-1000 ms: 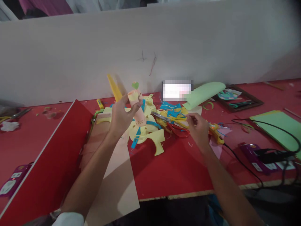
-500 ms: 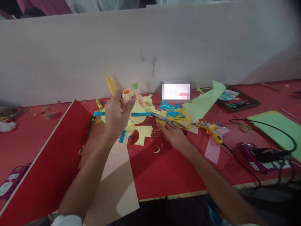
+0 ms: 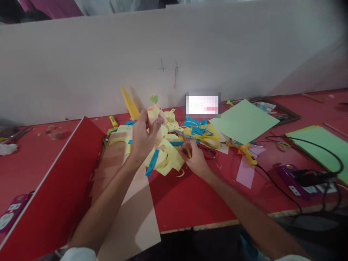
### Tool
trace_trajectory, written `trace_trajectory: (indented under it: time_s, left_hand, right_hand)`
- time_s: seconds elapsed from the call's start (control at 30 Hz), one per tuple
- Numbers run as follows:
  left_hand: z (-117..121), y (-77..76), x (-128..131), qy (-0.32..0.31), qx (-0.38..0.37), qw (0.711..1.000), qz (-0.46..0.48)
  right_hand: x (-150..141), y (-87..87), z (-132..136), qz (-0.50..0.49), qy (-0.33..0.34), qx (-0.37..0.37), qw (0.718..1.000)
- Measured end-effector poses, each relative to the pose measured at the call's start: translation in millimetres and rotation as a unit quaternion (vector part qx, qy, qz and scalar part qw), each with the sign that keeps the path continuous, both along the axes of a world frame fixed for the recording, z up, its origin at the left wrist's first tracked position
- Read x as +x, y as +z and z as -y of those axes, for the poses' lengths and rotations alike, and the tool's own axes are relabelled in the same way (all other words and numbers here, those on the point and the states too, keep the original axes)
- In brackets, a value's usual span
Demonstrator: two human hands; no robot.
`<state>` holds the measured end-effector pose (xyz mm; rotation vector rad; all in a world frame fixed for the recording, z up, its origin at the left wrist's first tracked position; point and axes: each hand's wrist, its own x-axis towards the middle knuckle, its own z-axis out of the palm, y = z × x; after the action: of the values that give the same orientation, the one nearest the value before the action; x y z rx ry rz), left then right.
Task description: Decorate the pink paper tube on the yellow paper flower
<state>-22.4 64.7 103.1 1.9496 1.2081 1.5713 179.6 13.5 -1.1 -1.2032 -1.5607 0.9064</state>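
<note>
My left hand (image 3: 143,136) is raised over the red table (image 3: 201,199) and closed around a small peach paper roll (image 3: 153,112) with a green heart (image 3: 153,98) on top. Below it lies a heap of yellow and blue paper scraps (image 3: 165,156). My right hand (image 3: 193,157) rests on the table at the heap's right edge, fingers pinched on a thin brown stick (image 3: 187,149). Yellow-handled scissors (image 3: 203,139) lie just beyond that hand.
A light green sheet (image 3: 243,121) lies right of the scraps, partly over a yellow glue gun (image 3: 244,149) with a black cord. A purple power strip (image 3: 299,179) sits at the right. A peach sheet (image 3: 130,217) and a red board (image 3: 54,195) lie at left. A white partition (image 3: 174,54) stands behind.
My right hand drew left from the glue gun to the scraps and pinched a thin stick. The green sheet has unrolled flat. My left hand has turned the paper roll.
</note>
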Motion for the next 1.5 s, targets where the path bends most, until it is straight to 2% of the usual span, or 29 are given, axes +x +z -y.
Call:
trace_trajectory:
  time_s: [0.23,0.37,0.43,0.57,0.7,0.87,0.97,1.07,1.2,1.33,1.5]
  left_hand:
    - [-6.6,5.1,-15.6,0.078,0.058,0.995,0.002]
    - [-13.0,11.6,-30.9,0.149,0.112,0.982,0.005]
    - [-14.6,16.1,-37.1,0.164,0.132,0.978,0.017]
    - [-10.3,25.9,-36.5,0.116,0.142,0.981,0.064]
    - [-1.9,25.7,-18.1,0.041,0.107,0.986,0.118]
    - [1.9,5.0,6.5,-0.021,0.029,0.992,0.123]
    - [0.9,-10.4,16.0,-0.041,0.004,0.995,0.095]
    - [-0.5,-23.1,22.3,-0.058,-0.002,0.994,0.088]
    - [-0.9,-33.9,28.1,-0.092,-0.025,0.99,0.102]
    - [-0.7,-40.4,30.8,-0.112,-0.039,0.988,0.1]
    - [-1.8,-44.7,30.2,-0.111,-0.072,0.987,0.088]
  right_hand:
    - [32.8,-1.3,-12.5,0.065,-0.055,0.042,0.995]
    - [45.3,-8.1,-18.7,0.123,-0.09,0.059,0.987]
    - [47.3,-13.1,-21.1,0.141,-0.092,0.066,0.983]
    - [44.7,-22.3,-24.0,0.179,-0.054,0.079,0.979]
    - [40.8,-24.6,-22.8,0.203,-0.043,0.089,0.974]
    - [45.4,-12.7,-17.6,0.177,-0.114,0.107,0.972]
    - [49.3,-3.4,-14.9,0.143,-0.13,0.127,0.973]
    - [49.3,-0.3,-13.2,0.135,-0.101,0.127,0.977]
    - [45.7,-8.1,-14.0,0.198,-0.049,0.115,0.972]
    - [45.9,-17.8,-17.6,0.215,-0.049,0.115,0.969]
    - [49.8,-21.7,-22.2,0.232,-0.036,0.105,0.966]
